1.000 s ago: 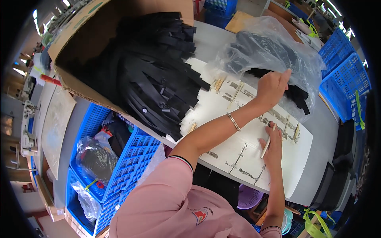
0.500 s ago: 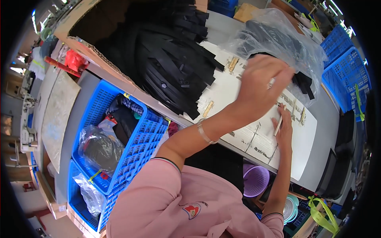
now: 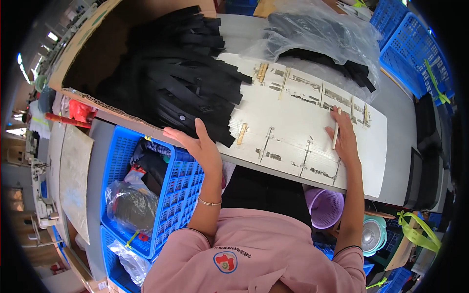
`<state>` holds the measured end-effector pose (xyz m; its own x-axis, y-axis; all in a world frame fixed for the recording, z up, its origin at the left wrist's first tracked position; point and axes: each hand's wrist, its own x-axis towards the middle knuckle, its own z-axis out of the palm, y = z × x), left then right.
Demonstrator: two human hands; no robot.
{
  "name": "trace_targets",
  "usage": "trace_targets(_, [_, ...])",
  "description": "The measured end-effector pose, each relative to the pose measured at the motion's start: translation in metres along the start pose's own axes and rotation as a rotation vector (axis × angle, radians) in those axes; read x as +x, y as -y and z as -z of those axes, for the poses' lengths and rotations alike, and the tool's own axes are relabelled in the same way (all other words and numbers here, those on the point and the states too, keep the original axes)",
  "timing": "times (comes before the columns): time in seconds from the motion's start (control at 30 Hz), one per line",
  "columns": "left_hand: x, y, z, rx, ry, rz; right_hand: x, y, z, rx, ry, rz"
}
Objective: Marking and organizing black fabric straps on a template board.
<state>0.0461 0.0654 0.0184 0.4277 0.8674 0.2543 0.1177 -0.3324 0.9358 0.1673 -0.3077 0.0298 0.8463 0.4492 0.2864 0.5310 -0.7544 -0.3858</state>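
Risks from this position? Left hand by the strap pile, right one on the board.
1. The black strap pile overhangs the white board; the open left hand at its lower edge may drag several straps off together.
2. The right hand rests on the board holding a thin pale stick; a bump might shift it.

Table: long grey worktop [image 3: 398, 122], carrying a white board.
Left: blue plastic lattice crates [image 3: 178, 195] stacked on the floor.
Right: more blue crates [image 3: 415, 53].
Below: lilac plastic basket [image 3: 326, 207].

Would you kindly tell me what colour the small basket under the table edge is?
The small basket is light purple, seen best in the head view.
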Motion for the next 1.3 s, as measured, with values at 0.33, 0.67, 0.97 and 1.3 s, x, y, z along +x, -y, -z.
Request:
trace_targets(0.33, [-0.011,-0.012,-0.029,-0.332,0.074,0.080,0.002,-0.002,0.002,-0.036,-0.007,-0.007])
trace_targets(0.67, [-0.022,-0.006,-0.014,-0.027,0.196,-0.031,-0.002,0.005,-0.006,-0.106,-0.109,0.065])
trace_targets(0.97, [-0.026,0.017,0.013,-0.058,0.178,-0.133,0.009,0.168,-0.071,0.324,-0.162,0.260])
trace_targets(1.3, [-0.035,0.010,0.021,0.007,0.139,-0.191,0.010,0.217,-0.109,0.290,-0.146,0.268])
